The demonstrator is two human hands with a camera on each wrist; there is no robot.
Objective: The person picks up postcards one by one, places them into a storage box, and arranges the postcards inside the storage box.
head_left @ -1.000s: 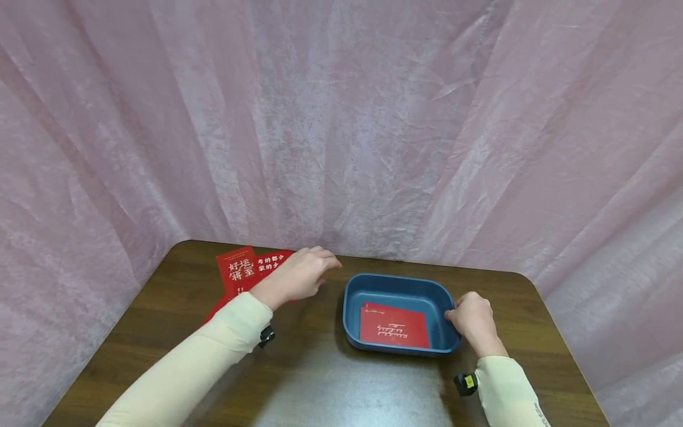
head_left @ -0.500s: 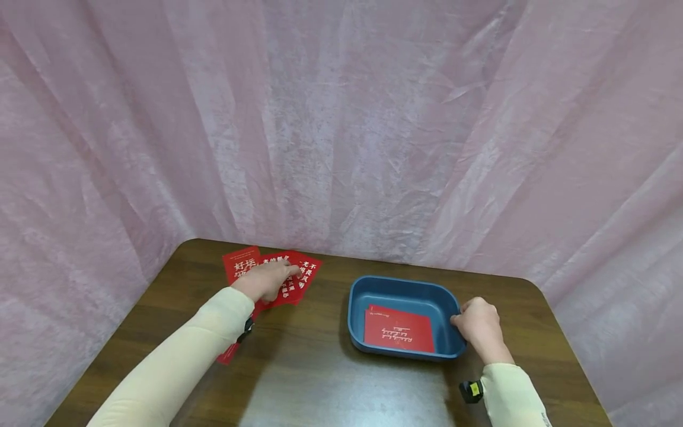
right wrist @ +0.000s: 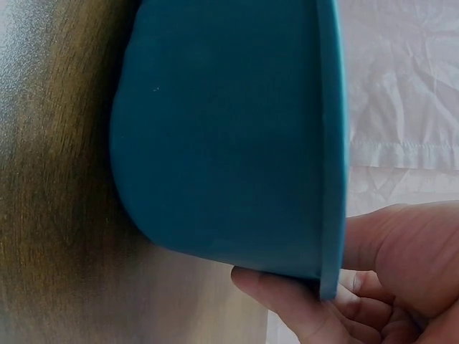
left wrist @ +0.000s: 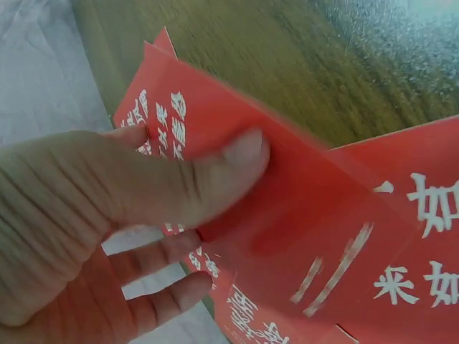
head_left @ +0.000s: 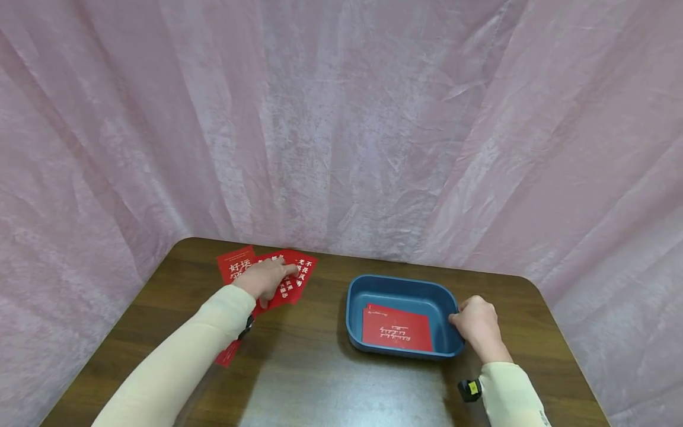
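Note:
Several flat red cards (head_left: 304,270) with white characters lie overlapping at the back left; whether they are envelopes I cannot tell. My left hand (head_left: 262,279) reaches over them with its fingers spread. In the left wrist view, the thumb (left wrist: 240,165) lies over one red card (left wrist: 301,222), while the other fingers are at its far side. My right hand (head_left: 477,326) grips the right rim of a blue rectangular box (head_left: 354,338). In the right wrist view, a finger is under the rim outside. Red cards (head_left: 397,329) lie flat inside the box.
All of this stands on a dark brown wooden table (head_left: 315,367) with rounded far corners. Pink curtains (head_left: 341,130) hang behind it and at its sides. A small black device (head_left: 469,389) sits at the right wrist.
My left hand has moved left, from beside the box to above the red cards, and stayed there over the last half second. The right hand has kept its grip on the box.

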